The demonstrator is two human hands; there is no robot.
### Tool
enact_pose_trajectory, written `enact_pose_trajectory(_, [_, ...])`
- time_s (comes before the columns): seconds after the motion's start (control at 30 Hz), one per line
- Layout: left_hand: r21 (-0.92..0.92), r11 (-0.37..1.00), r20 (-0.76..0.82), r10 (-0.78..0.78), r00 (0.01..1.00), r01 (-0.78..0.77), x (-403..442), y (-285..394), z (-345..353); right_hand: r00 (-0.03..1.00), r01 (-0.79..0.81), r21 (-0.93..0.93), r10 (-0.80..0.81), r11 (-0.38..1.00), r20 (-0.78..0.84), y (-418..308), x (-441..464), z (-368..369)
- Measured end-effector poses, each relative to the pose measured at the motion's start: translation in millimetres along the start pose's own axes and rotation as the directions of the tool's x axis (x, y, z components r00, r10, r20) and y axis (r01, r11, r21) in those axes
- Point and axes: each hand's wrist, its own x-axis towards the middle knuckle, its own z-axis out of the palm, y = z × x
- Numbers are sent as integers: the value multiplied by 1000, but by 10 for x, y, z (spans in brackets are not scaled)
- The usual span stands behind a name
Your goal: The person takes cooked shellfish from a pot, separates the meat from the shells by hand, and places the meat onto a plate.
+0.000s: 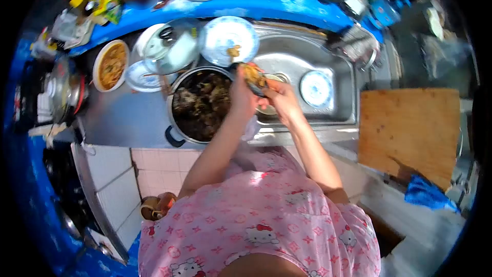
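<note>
Being pinched between fingertips of left hand (pixel 242 96) and right hand (pixel 281 100): dark-edged yellowish piece (pixel 253 78). Pot (pixel 169 105) set beside left hand, sink (pixel 294 59) beyond right. Judged light, slippery, soft-centred; best gripped by firmer-looking dark edge.

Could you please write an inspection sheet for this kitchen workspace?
Surface: steel counter with an inset sink.
Job's things: pot of dark pieces; plate with yellowish bits; dark, yellow-filled item, details blurred.
Clutter: packets and containers crowd the blue ledge.
Hands: left hand and right hand both hold the dark item.
Cables: nothing seen.
Surroundings: wooden board right of the sink; tiled floor below.
</note>
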Motion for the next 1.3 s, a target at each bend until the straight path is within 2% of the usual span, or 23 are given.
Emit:
enact_pose_trajectory(0.03, [12, 1000, -13, -20, 1000, 21, -7, -15, -11, 999, 18, -11, -19, 1000, -28, 7, -9, 24])
enact_pose_trajectory(0.1, [31, 996, 111, -81, 990, 78, 5, -49, -137, 995, 90, -39, -92, 995, -35, 85, 18, 6])
enact_pose_trajectory(0.13, [-15, 998, -25, -59, 998, 59, -11, -74, -31, 993, 114, -85, -117, 990, -31, 65, 5, 20])
enact_pose_trajectory(0.17, [-13, 997, -13, -77, 997, 77, -66, -40, 2, 989, 136, -131, -142, 982, -35, 41, -10, 23])
enact_pose_trajectory(0.23, [-52, 997, 30, -58, 998, 60, -56, -73, -28, 994, 105, -116, -109, 988, -29, 59, 11, 16])
enact_pose_trajectory(0.33, [-7, 999, 41, -53, 998, 53, -47, -46, -55, 999, 39, -109, -37, 993, 17, 56, 39, -53])
enact_pose_trajectory(0.43, [-23, 1000, 28, -21, 999, 21, 42, -12, -100, 993, -8, 118, -6, 993, 116, -16, -17, 4])
enact_pose_trajectory(0.47, [7, 999, 68, -32, 997, 32, 23, -1, -134, 993, -13, 39, 8, 999, 118, -13, -4, -23])
enact_pose_trajectory(0.6, [-8, 1000, 15, 5, 1000, -5, -6, -53, -31, 997, 19, 21, -21, 1000, 71, 32, 15, -55])
enact_pose_trajectory(0.7, [-13, 998, 153, -61, 986, 64, -25, -54, -93, 999, 28, -26, -28, 999, -14, 68, 19, -52])
enact_pose_trajectory(0.73, [-26, 1000, 92, 0, 996, 2, -23, -118, -44, 998, 50, -19, -51, 999, -35, 75, 19, -48])
enact_pose_trajectory(0.83, [-19, 1000, 62, 17, 998, -16, -27, -146, 0, 995, 38, -39, -41, 999, -92, 46, 4, -29])
enact_pose_trajectory(0.93, [14, 1000, 51, 8, 999, -8, -16, -137, -1, 1000, 17, -72, -19, 997, -24, 71, 36, -84])
enact_pose_trajectory(1.07, [8, 1000, 7, 10, 1000, -10, 39, -127, 1, 995, -6, 91, -3, 996, 102, -87, -41, -97])
enact_pose_trajectory(1.2, [49, 999, 73, 16, 997, -19, 55, -157, -31, 1000, 1, -6, -1, 1000, 21, -70, 4, -118])
enact_pose_trajectory(1.3, [48, 999, 42, 21, 999, -23, 88, -164, -24, 1000, 22, -16, -22, 1000, -18, -17, 83, -101])
